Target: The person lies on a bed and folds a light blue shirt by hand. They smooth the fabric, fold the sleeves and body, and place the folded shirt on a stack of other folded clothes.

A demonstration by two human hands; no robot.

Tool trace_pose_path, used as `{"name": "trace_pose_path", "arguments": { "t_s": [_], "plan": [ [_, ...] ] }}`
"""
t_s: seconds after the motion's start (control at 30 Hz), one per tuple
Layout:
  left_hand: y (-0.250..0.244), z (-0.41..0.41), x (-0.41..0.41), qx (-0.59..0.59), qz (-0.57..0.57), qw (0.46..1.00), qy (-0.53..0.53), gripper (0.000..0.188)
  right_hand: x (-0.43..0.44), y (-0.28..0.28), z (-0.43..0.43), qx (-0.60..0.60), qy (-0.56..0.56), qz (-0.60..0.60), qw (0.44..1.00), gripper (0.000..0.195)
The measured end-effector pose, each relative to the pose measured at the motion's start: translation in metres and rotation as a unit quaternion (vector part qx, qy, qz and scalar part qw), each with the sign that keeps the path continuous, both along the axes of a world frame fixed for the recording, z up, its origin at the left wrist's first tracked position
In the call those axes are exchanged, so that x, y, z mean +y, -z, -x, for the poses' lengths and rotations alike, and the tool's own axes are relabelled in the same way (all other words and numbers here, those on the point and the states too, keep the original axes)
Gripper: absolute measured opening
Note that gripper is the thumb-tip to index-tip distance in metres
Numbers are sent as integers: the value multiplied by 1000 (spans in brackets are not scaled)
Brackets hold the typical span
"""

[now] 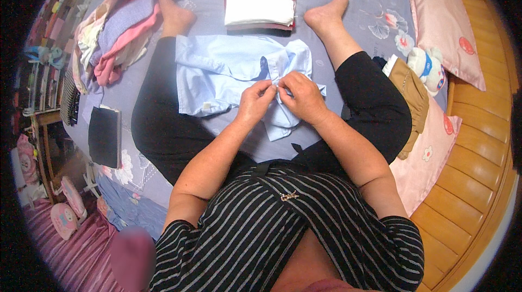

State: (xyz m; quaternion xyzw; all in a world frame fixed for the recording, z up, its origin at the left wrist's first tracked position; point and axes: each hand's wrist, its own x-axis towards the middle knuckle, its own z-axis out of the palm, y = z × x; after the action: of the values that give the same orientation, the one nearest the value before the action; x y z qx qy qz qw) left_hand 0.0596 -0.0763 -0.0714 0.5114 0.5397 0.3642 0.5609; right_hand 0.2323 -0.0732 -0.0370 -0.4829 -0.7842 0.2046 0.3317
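Note:
A light blue collared shirt (216,71) lies spread on the bed between my legs, its collar area towards the right. My left hand (257,98) pinches the shirt's fabric near the collar between thumb and fingers. Right beside it, my right hand (301,94) pinches the same part, fingertips almost touching those of the left. Whether a button is between the fingers is too small to tell. Just beyond the shirt sits a stack of folded clothes with a white one (259,2) on top and dark red edges below.
A heap of loose clothes (126,30) lies at the far left, near a folded black garment (104,137). On the right are brown shorts (410,104), a white plush toy (424,67), pink pillows (444,26) and the wooden headboard (477,145).

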Motion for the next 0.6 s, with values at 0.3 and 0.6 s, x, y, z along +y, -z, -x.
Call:
{"name": "trace_pose_path", "arguments": {
  "t_s": [0.3,0.6],
  "plan": [
    [-8,0,0,22,-13,1000,-5,29,-2,3,0,130,36,123,983,11],
    [0,2,3,-131,124,983,-45,21,-1,5,0,106,15,73,991,13]
  ]
}}
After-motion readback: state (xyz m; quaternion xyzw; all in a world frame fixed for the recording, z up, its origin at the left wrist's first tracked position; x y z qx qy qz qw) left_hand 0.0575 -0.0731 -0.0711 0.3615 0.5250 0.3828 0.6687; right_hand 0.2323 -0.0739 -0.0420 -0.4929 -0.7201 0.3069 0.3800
